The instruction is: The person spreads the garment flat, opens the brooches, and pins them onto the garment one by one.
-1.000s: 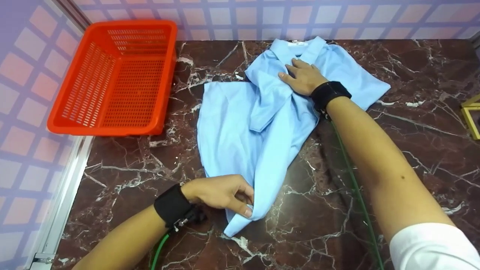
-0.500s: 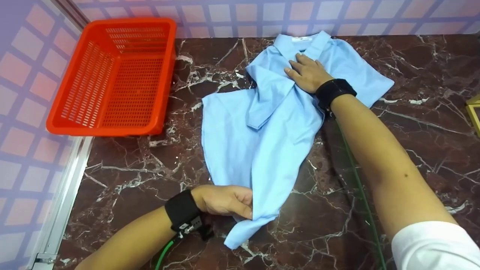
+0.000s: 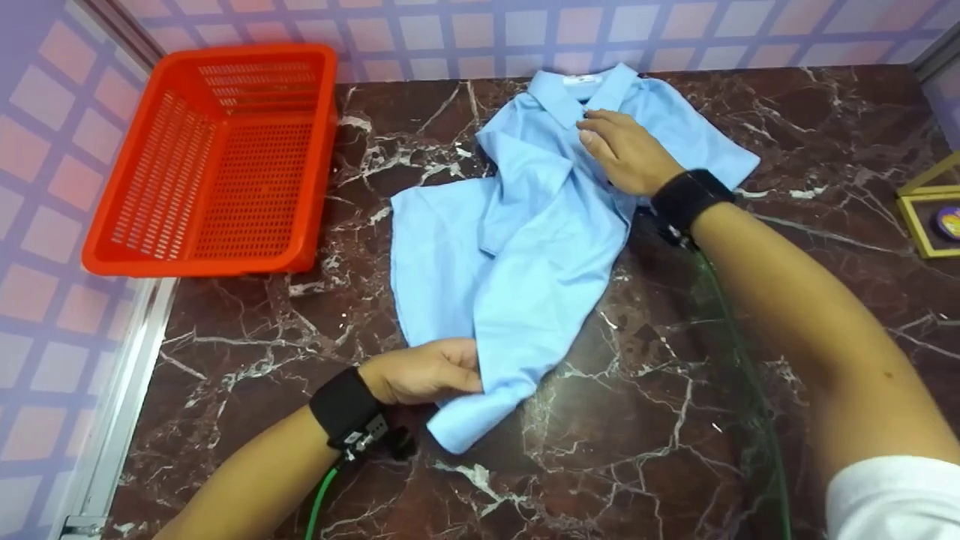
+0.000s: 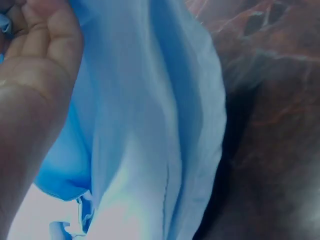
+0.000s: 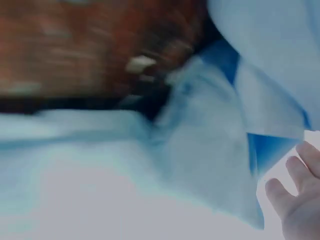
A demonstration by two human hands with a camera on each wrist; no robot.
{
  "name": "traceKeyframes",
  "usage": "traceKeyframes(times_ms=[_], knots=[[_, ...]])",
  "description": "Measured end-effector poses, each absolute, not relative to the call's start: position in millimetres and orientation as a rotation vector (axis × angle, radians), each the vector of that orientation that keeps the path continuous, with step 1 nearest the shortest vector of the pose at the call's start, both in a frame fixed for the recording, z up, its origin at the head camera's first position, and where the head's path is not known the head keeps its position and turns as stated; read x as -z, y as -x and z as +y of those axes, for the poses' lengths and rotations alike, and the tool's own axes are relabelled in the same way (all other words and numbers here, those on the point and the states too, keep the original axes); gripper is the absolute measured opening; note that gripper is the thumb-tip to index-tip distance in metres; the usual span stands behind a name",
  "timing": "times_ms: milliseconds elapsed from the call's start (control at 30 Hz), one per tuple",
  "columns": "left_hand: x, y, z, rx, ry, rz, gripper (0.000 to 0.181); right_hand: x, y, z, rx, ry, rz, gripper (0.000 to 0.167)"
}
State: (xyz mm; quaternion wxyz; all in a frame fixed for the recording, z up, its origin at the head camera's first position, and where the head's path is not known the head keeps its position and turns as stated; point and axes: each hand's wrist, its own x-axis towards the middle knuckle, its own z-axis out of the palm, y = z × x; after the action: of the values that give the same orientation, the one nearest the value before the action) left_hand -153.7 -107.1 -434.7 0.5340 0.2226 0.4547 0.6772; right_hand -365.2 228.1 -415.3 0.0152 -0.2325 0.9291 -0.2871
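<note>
A light blue collared shirt [image 3: 540, 292] lies partly folded on the dark marbled tabletop, its collar toward the back wall. One sleeve crosses the front of it. My left hand [image 3: 431, 371] grips the shirt near its lower end, where the cloth is bent over, and some fingers are hidden by the fabric. In the left wrist view, the left hand [image 4: 42, 45] has its fingers curled at the cloth. Just below the collar is my right hand [image 3: 628, 154], over the upper shirt with nothing held. The right wrist view shows spread fingertips [image 5: 299, 172] of that hand.
A red perforated plastic basket [image 3: 319, 187] stands at the back left, beside the wall. At the right edge is a yellow-framed object [image 3: 916, 225] with a purple round piece in it. A green cable [image 3: 742, 345] runs from the right wrist, another from the left.
The left hand has drawn the shirt's lower front across, so the cloth there spreads wider and flatter. The right hand has risen from pressing the upper shirt, and its wrist has shifted right.
</note>
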Motion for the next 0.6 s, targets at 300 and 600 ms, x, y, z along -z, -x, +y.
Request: traceKeyframes(times_ms=[300, 600], knots=[[421.7, 169.6, -122.6, -1.589, -0.400, 1.418, 0.044, 431.5, 320.9, 272.1, 1.077, 0.730, 3.128, 0.039], [411.7, 180.5, -131.4, -1.102, -0.436, 1.863, 0.014, 439.3, 278.4, 306.1, 0.958, 0.491, 3.192, 0.016]])
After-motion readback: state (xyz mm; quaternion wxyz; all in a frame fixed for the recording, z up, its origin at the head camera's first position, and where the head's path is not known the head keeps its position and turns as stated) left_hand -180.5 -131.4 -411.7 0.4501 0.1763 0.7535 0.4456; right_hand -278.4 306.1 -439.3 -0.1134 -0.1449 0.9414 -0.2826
